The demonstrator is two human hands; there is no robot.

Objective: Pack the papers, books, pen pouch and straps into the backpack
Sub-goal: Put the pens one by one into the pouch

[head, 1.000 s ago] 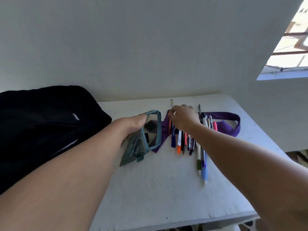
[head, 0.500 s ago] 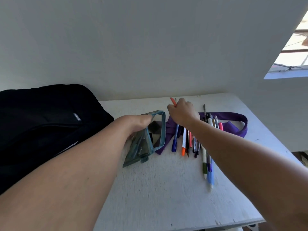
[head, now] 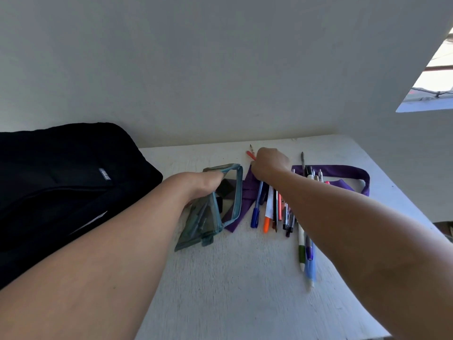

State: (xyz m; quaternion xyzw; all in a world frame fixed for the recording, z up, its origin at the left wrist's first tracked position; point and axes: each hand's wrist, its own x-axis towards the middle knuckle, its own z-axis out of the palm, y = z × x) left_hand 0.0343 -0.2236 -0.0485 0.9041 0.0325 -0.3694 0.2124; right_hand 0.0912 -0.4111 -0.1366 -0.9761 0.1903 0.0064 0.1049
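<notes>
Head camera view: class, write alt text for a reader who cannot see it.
A person's left hand holds a clear teal-edged pen pouch open while the right hand grips an orange pen from a row of pens lying on a purple strap. A black backpack lies left on the white table.
</notes>
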